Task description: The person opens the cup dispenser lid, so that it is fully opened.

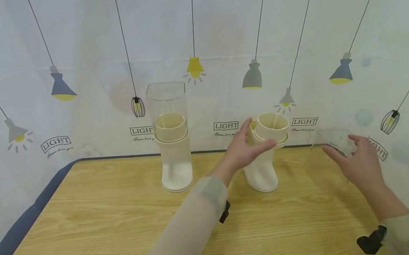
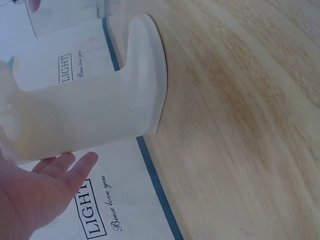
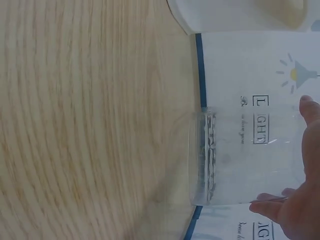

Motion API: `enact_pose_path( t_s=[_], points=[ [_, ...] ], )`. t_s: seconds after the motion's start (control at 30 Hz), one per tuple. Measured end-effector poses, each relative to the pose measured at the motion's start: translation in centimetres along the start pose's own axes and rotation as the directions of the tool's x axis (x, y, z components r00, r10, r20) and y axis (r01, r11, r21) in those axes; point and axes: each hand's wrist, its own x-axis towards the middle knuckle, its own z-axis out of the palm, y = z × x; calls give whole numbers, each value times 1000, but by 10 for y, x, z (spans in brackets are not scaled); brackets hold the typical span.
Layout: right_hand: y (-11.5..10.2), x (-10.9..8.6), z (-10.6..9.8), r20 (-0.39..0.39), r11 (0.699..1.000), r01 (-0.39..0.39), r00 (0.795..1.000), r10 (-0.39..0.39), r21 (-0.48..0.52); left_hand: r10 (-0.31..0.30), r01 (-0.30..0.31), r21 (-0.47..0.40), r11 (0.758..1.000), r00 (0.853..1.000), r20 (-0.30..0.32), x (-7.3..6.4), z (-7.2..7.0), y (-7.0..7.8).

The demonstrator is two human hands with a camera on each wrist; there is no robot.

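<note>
My left hand grips a cream dispenser base near its top, thumb across the front and fingers round the left side. The base has a round open collar and leans a little on the table. In the left wrist view the fingers of my left hand lie along the side of the body. Over to the right, my right hand holds a clear plastic container up by its sides, between thumb and fingers. The container's edges are faint in the head view.
A second cream dispenser, with a clear container on top, stands upright to the left. The wooden table ends at a white curtain printed with lamps. Dark straps with cameras sit at both wrists.
</note>
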Motion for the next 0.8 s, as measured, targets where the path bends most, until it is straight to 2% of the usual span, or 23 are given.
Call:
enact_pose_path(
  t_s=[0.27, 0.47, 0.8],
  points=[
    [15, 11, 9, -17, 995, -94, 995, 94, -25, 18, -18, -7, 1000, 1000, 20, 3, -2, 1],
    [24, 19, 13, -20, 994, -110, 994, 109, -23, -2, 2, 1, 1000, 999, 35, 8, -3, 0],
    [27, 41, 22, -23, 991, -105, 994, 103, -86, 22, -21, -10, 1000, 1000, 16, 5, -6, -1]
  ],
)
